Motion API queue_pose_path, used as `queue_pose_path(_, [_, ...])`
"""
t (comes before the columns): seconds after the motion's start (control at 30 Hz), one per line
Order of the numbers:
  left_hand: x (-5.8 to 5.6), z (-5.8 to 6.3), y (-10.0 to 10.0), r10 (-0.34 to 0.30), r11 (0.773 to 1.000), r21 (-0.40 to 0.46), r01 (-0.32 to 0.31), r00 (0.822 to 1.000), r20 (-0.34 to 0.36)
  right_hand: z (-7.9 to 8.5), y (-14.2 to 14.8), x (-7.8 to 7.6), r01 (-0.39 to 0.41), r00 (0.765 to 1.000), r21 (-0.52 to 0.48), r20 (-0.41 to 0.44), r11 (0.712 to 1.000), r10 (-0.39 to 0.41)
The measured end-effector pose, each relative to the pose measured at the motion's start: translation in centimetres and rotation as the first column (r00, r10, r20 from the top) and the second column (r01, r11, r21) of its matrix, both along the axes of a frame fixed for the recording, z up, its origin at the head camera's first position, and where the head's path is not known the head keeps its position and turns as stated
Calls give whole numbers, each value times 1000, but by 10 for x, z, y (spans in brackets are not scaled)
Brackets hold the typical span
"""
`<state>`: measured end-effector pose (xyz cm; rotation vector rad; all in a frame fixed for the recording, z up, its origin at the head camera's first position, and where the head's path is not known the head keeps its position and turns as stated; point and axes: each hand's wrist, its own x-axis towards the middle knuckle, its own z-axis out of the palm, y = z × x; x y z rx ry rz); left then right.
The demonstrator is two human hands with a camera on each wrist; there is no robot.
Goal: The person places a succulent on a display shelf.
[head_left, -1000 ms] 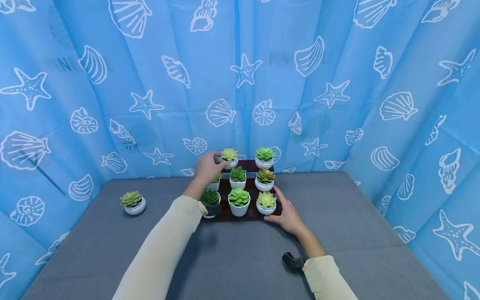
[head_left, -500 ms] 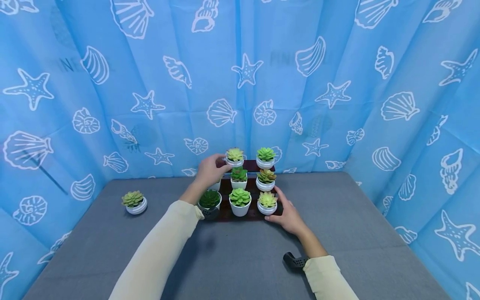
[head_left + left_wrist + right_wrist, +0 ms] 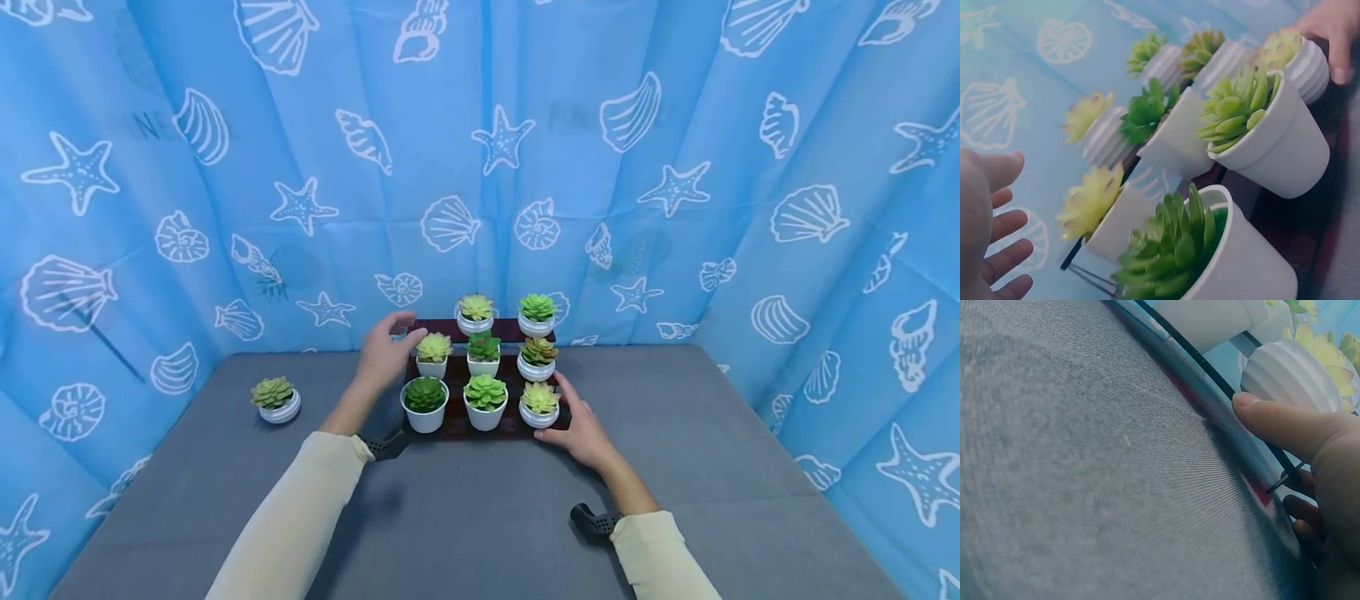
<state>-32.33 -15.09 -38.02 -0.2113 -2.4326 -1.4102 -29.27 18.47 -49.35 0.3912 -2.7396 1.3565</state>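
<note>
A dark red tiered stand [image 3: 441, 328] with a thin black frame bears several potted succulents in rows. My left hand [image 3: 381, 357] is off the stand's upper left end, fingers spread, holding nothing. Nearest to it are the pale yellow succulent [image 3: 433, 348] in a white pot on the middle tier and the ribbed-pot succulent [image 3: 476, 313] in the middle of the top tier. My right hand [image 3: 585, 432] holds the stand's front right corner beside another pale yellow succulent [image 3: 540, 402]. Its thumb [image 3: 1272, 419] lies on the black rim and the other fingers curl behind it.
A lone succulent in a ribbed white pot [image 3: 279, 402] stands on the grey cloth [image 3: 480, 517] to the left. A blue seashell curtain [image 3: 360, 217] hangs behind the stand. Dark green and bright green succulents [image 3: 485, 403] fill the front row.
My left hand has slid the ribbed-pot succulent on the top tier to the right, let go of it and drawn back left. My right hand stays at the stand's corner.
</note>
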Motion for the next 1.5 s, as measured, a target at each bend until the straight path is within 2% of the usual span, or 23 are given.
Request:
queue_pose_path(0.2, [15,-15,-20,59,993,104,-54,997,-48,0,2,0,0,1000,2,-2,1000,0])
queue_pose_path(0.37, [27,-29,-36,100,988,124,-97,995,-19,-1,4,-1,-2,1000,1,-8,1000,2])
queue_pose_path(0.57, [38,-45,-55,122,989,86,-124,992,25,-1,6,-1,0,1000,6,-10,1000,0])
queue_pose_path(0.93, [58,-75,-102,109,994,10,-110,993,34,-1,1,-1,3,1000,6,-9,1000,-3])
queue_pose_path(1.27, [70,-94,-142,202,975,-101,-198,979,28,0,0,0,3,1000,6,-13,1000,-3])
queue_pose_path(1.5, [78,-103,-162,253,960,-129,-248,967,21,1,-1,-1,-8,1000,4,-12,1000,8])
